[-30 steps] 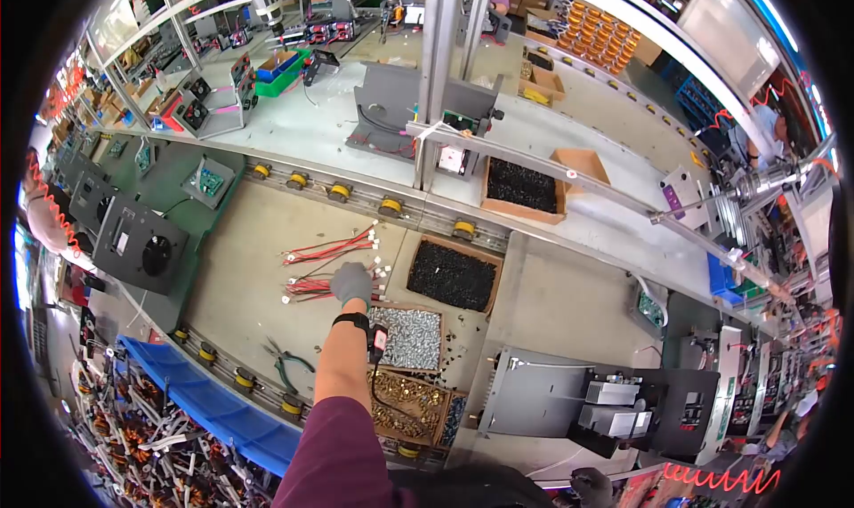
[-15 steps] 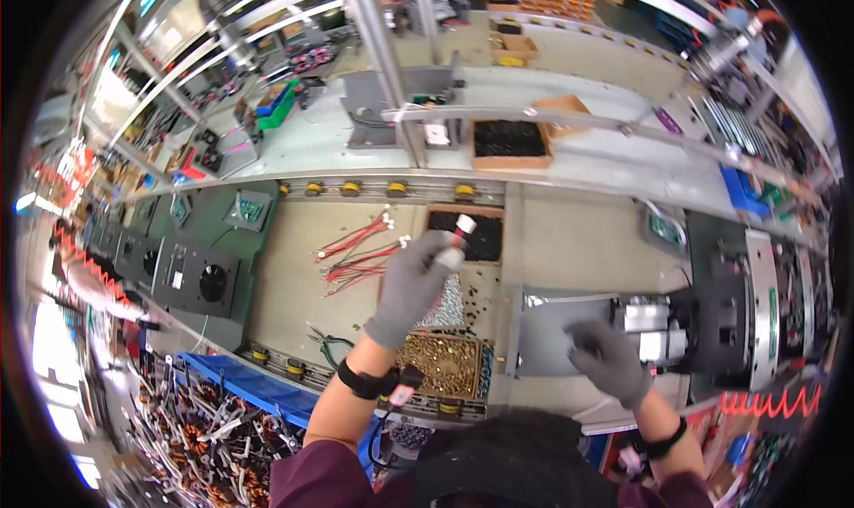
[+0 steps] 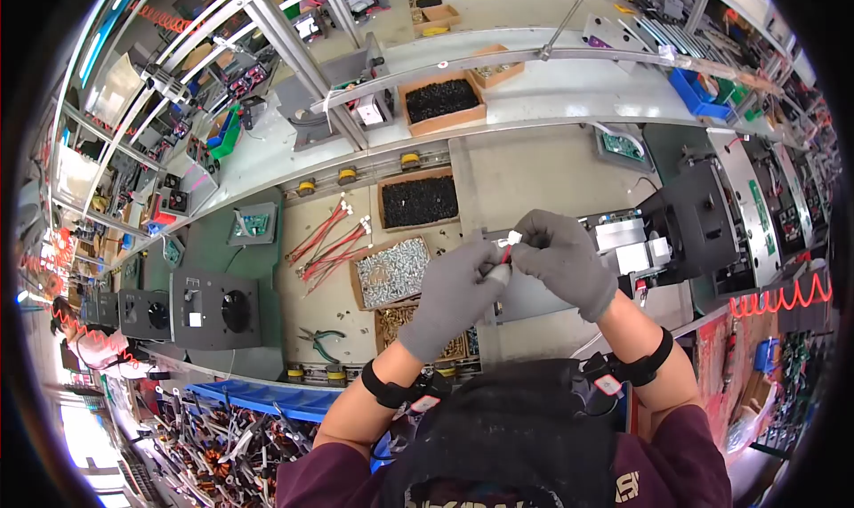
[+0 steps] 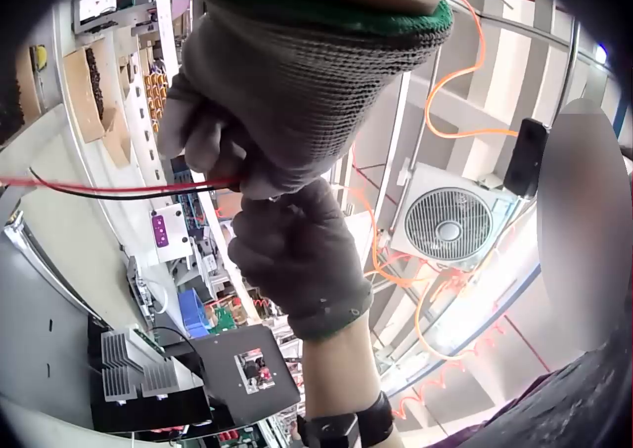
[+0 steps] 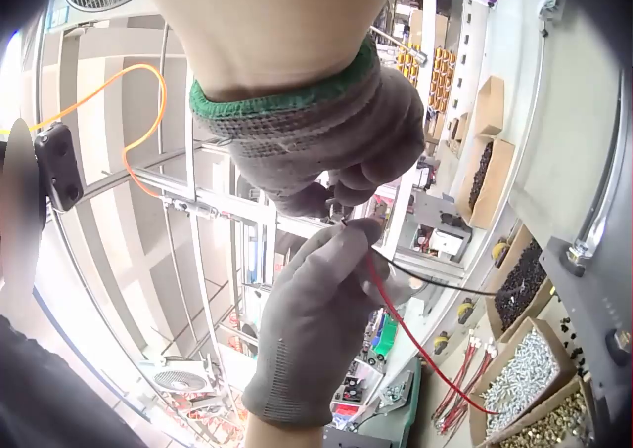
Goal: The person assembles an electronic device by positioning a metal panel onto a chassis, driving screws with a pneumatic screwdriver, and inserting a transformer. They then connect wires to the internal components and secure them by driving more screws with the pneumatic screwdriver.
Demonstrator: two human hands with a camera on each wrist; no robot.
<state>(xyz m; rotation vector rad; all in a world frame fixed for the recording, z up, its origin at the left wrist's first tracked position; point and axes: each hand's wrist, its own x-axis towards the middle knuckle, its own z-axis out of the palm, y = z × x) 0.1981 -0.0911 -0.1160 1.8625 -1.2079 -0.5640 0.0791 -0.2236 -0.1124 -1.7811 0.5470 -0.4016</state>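
Note:
In the head view both gray-gloved hands meet over the dark metal panel, to the right of the parts boxes. My left hand (image 3: 454,294) pinches a red-and-black wire lead (image 4: 119,187) near its white connector (image 3: 509,239). Fingers of my right hand (image 3: 565,263) are curled round the connector end, touching the left fingertips. The right wrist view shows the red wire (image 5: 406,324) and a black wire (image 5: 440,284) trailing from the left hand (image 5: 312,329). The glove hides part of the connector. More red wire leads (image 3: 325,245) lie bunched on the bench.
Beside those leads stand boxes of black screws (image 3: 418,199), silver screws (image 3: 390,272) and brass-colored parts (image 3: 391,323). Green-handled pliers (image 3: 322,342) lie nearer the front. At right is an open unit with silver heatsinks (image 3: 627,241); fan-fitted black housings (image 3: 213,310) stand at left.
My left hand has picked up a lead from the bunch and carried it right. My right hand has come up from over the panel to meet it at the connector.

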